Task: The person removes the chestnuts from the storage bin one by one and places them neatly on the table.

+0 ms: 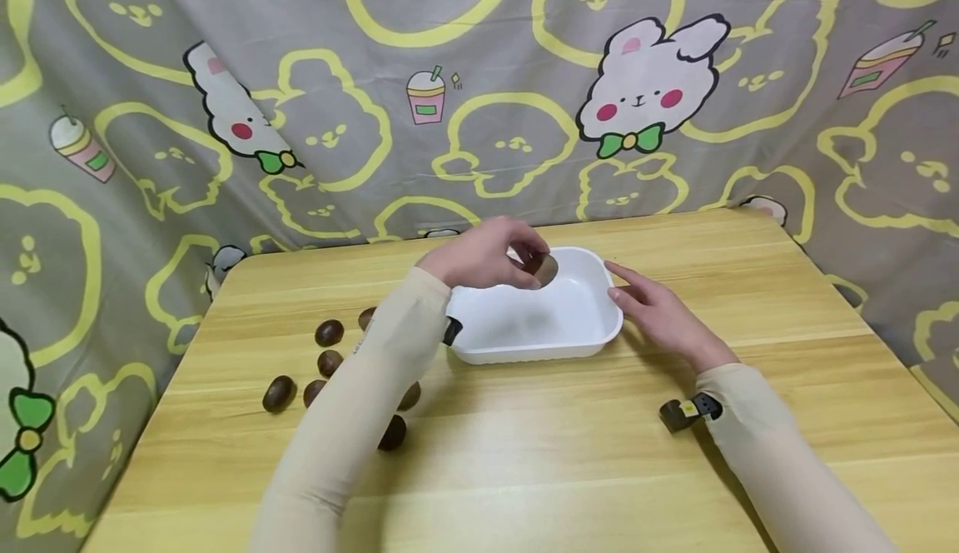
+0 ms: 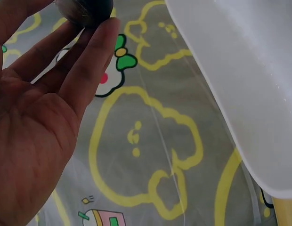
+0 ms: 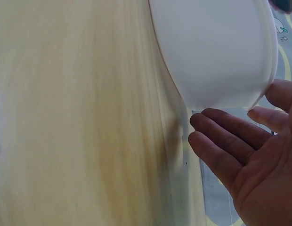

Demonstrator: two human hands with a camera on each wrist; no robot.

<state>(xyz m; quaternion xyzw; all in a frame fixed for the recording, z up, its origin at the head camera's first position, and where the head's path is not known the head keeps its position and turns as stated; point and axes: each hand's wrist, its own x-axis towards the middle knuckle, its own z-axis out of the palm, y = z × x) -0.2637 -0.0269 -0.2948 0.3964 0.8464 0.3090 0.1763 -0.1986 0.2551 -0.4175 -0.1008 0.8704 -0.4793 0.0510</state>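
Note:
Above the white plastic basin point(image 1: 524, 348), my left hand point(image 1: 490, 255) pinches a brown, egg-shaped fruit point(image 1: 548, 271) between thumb and fingers. In the left wrist view the fruit point(image 2: 85, 12) looks dark and smooth, cut off by the top edge. My right hand point(image 1: 663, 311) is at the basin's right end, its fingers nearly straight and its thumb at the rim. The right wrist view shows those fingers point(image 3: 231, 141) against the basin's outer wall point(image 3: 216, 66). The visible inside of the basin holds no fruit.
Several similar brown fruits lie on the wooden table left of the basin, among them one fruit point(image 1: 279, 393) at the far left. My left sleeve point(image 1: 360, 403) partly covers the group. A patterned curtain point(image 1: 517, 153) hangs behind the table.

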